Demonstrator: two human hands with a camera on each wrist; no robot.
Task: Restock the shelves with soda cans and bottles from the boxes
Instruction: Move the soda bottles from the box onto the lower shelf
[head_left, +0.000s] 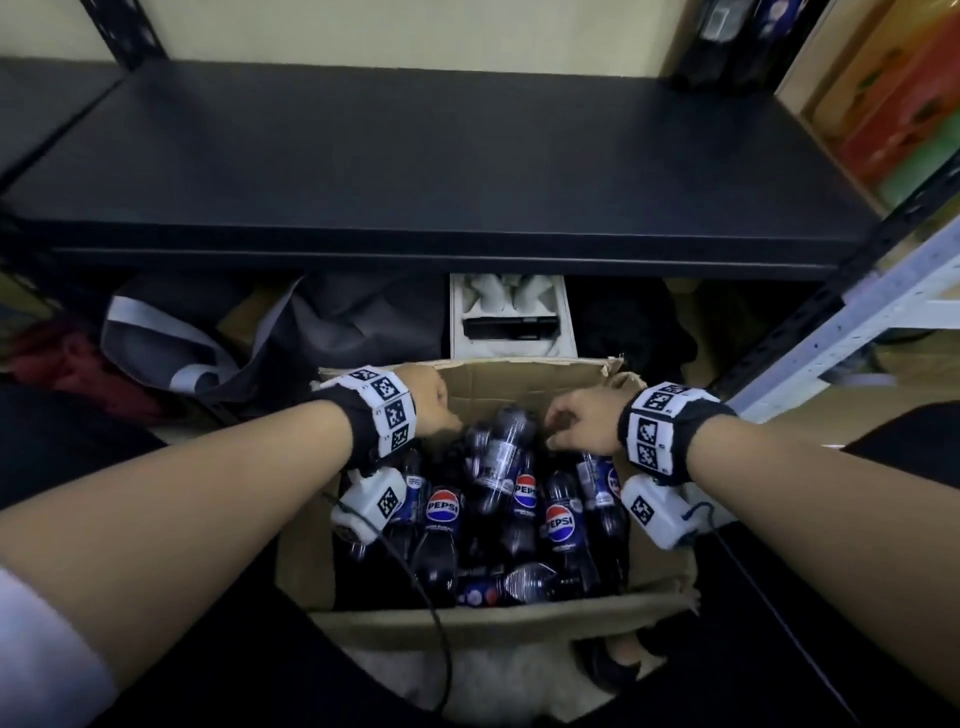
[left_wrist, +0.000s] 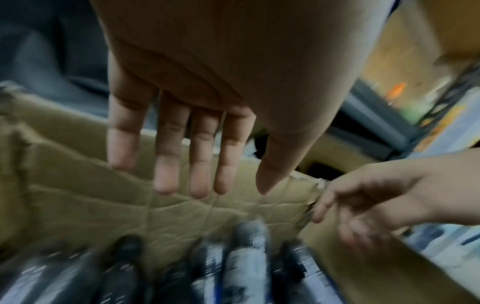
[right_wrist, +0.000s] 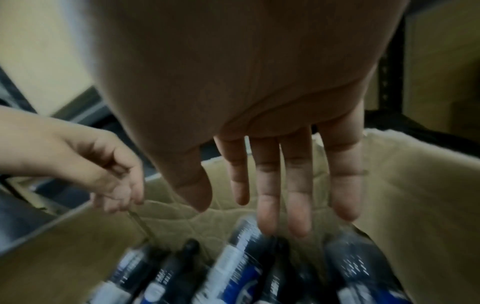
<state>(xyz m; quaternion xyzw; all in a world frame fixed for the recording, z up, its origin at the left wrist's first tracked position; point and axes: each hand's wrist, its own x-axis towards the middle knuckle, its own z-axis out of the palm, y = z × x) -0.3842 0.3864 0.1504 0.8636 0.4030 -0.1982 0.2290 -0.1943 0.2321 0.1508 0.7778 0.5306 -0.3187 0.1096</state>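
Both hands are over the open cardboard box (head_left: 488, 621) on the floor, in front of the black metal shelf (head_left: 415, 166).

Left hand (head_left: 428, 402): above the far-left part of the box. The left wrist view shows the fingers (left_wrist: 166, 148) straight and slightly spread, thumb out to the side, palm facing down toward the far wall of the box. It holds nothing; no contact with cardboard or bottles can be made out.

Right hand (head_left: 582, 421): above the far-right part of the box, just over the bottles. The right wrist view shows the fingers (right_wrist: 270, 185) extended and hanging down, tips very near the top of one bottle; whether they touch it cannot be told, as the picture is blurred. Nothing gripped.

Pepsi bottles (head_left: 519, 499): dark cola, blue labels, black caps. They fill the box, most leaning with necks toward the far wall, one lying on top of the others near the middle, a couple lying across along the near wall. All are inside the box.

The shelf board directly above the box is bare across its middle and left; dark items (head_left: 727, 41) stand at its far right corner, too blurred to name.

Beneath the shelf, behind the box: a grey bag (head_left: 218, 338) to the left, a white moulded tray (head_left: 511, 317) in the middle.
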